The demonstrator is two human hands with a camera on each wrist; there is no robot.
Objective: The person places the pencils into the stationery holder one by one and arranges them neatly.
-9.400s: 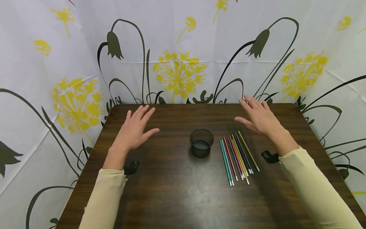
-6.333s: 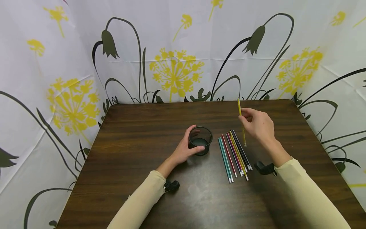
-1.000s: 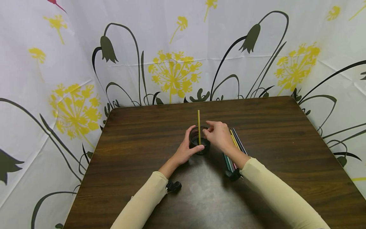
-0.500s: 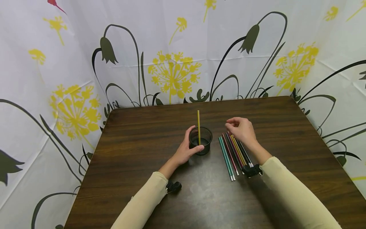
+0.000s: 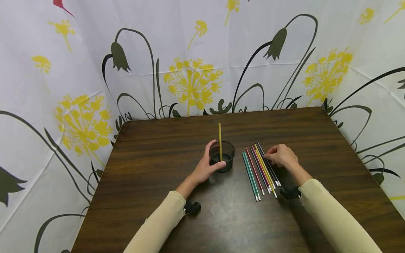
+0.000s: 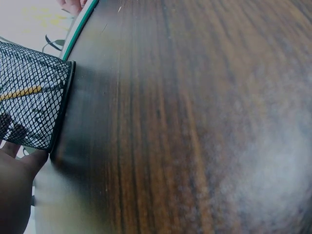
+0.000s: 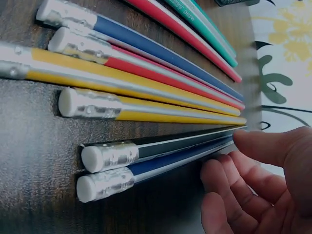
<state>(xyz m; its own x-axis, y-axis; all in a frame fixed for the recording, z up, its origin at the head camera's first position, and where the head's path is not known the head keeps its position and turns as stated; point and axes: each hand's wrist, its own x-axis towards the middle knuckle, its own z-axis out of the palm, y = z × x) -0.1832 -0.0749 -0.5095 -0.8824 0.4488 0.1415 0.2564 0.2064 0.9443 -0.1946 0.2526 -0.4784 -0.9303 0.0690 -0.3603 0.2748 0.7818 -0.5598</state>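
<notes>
A black mesh cup (image 5: 223, 162) stands mid-table with my left hand (image 5: 205, 168) wrapped round its left side; thumb and fingers grip its wall. One yellow pencil (image 5: 219, 138) stands upright in the cup. In the left wrist view the mesh cup (image 6: 30, 105) fills the left edge beside my palm (image 6: 14, 190). Several coloured pencils (image 5: 257, 172) lie side by side to the right of the cup. My right hand (image 5: 280, 156) rests at their right edge. In the right wrist view its thumb and curled fingers (image 7: 229, 183) pinch the outermost dark blue pencil (image 7: 161, 165), which lies flat on the table.
The dark wooden table (image 5: 164, 147) is boxed in by a flowered white curtain (image 5: 196, 63) on three sides. A small black camera sits on each wrist, one on the left (image 5: 192, 206) and one on the right (image 5: 289, 192). Bare wood stretches left of the cup and along the front.
My right hand let go of the yellow pencil in the cup, swung right and came down onto the right edge of the pencil row. My left hand has stayed on the cup.
</notes>
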